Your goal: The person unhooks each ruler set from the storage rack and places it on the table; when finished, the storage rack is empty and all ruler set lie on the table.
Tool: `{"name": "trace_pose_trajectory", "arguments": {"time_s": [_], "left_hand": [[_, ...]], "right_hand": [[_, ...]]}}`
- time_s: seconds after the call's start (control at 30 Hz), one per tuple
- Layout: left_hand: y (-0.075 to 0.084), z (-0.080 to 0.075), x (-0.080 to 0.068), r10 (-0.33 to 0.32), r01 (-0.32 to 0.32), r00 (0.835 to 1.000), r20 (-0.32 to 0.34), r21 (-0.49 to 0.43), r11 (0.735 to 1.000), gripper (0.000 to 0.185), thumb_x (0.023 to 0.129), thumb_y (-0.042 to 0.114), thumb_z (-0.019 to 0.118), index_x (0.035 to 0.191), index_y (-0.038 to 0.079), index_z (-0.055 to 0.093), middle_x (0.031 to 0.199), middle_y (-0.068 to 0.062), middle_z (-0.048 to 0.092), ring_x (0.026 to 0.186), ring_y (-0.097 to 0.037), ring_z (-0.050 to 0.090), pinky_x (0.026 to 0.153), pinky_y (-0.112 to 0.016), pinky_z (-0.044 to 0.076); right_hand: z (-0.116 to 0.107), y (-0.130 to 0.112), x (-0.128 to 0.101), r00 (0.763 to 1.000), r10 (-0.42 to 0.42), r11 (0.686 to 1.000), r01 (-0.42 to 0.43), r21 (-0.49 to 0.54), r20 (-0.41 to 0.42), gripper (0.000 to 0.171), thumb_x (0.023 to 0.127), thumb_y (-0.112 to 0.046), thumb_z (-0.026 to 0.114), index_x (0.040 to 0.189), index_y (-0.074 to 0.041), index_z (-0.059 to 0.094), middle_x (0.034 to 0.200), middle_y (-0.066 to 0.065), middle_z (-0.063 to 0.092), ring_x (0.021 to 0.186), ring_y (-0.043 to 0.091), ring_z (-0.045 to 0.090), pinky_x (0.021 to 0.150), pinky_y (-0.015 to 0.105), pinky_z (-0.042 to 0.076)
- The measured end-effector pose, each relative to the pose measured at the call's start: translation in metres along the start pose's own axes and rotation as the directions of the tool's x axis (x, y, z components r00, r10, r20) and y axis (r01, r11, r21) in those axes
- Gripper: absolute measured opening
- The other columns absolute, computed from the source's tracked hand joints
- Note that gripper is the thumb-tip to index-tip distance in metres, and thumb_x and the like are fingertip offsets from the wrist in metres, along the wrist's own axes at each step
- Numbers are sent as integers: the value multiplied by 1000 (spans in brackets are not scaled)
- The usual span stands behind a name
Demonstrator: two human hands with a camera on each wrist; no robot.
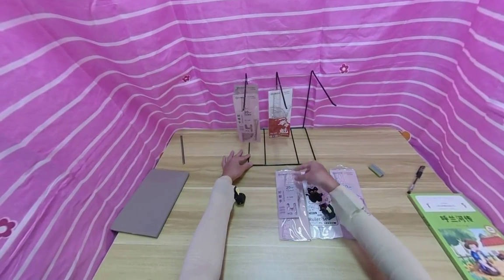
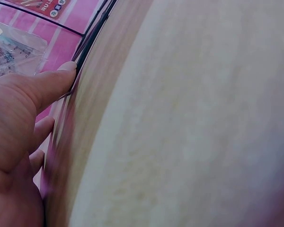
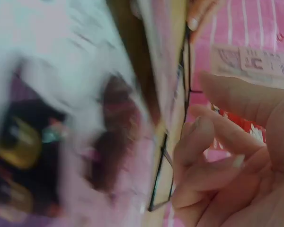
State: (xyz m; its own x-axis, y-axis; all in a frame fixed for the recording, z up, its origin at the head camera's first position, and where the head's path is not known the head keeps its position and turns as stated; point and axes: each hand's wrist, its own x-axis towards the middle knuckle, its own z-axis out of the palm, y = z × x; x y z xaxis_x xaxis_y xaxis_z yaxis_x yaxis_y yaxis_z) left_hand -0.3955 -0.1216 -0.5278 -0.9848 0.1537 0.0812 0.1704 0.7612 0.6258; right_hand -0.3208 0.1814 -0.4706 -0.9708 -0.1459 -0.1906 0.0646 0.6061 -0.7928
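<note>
Around the wooden table (image 1: 275,253), pink striped cloth (image 1: 98,52), pegged wire rack (image 1: 281,148).

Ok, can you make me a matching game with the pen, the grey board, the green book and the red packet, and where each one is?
Things:
1. pen
2. grey board
3. green book
4. red packet

Places:
A. hanging on the black wire rack at the back
B. flat on the table, far left
C. bottom right corner of the table
D. on the right, just above the book

Pairs: 1-D, 2-B, 3-C, 4-A
</note>
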Motion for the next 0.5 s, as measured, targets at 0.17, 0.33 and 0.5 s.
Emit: {"name": "trace_pose_trajectory", "arguments": {"time_s": [0.17,0.33,0.5], "left_hand": [[0,0,-1,5,-5,1000,2,-7,1000,46,96,37,66,138,16,63,159,-13,40,153,-42,17,122,-62,-1],[0,-1,-1,12,-12,1000,-7,-2,1000,46,96,36,66,138,16,63,158,-13,41,152,-42,18,122,-63,0],[-1,1,-1,8,-8,1000,-8,-13,1000,46,96,37,66,137,17,63,159,-12,40,153,-41,17,122,-62,-2]], "right_hand": [[-21,-8,23,988,-115,991,121,50,-103,44,94,-17,71,134,-1,61,113,22,68,93,34,65,76,40,58],[-35,-18,55,912,-303,948,319,11,-276,40,95,-15,70,131,1,63,116,25,68,101,38,65,78,36,58],[-44,-26,82,805,-464,866,500,2,-370,39,92,-3,71,128,7,63,130,28,62,118,43,58,103,49,48]]}}
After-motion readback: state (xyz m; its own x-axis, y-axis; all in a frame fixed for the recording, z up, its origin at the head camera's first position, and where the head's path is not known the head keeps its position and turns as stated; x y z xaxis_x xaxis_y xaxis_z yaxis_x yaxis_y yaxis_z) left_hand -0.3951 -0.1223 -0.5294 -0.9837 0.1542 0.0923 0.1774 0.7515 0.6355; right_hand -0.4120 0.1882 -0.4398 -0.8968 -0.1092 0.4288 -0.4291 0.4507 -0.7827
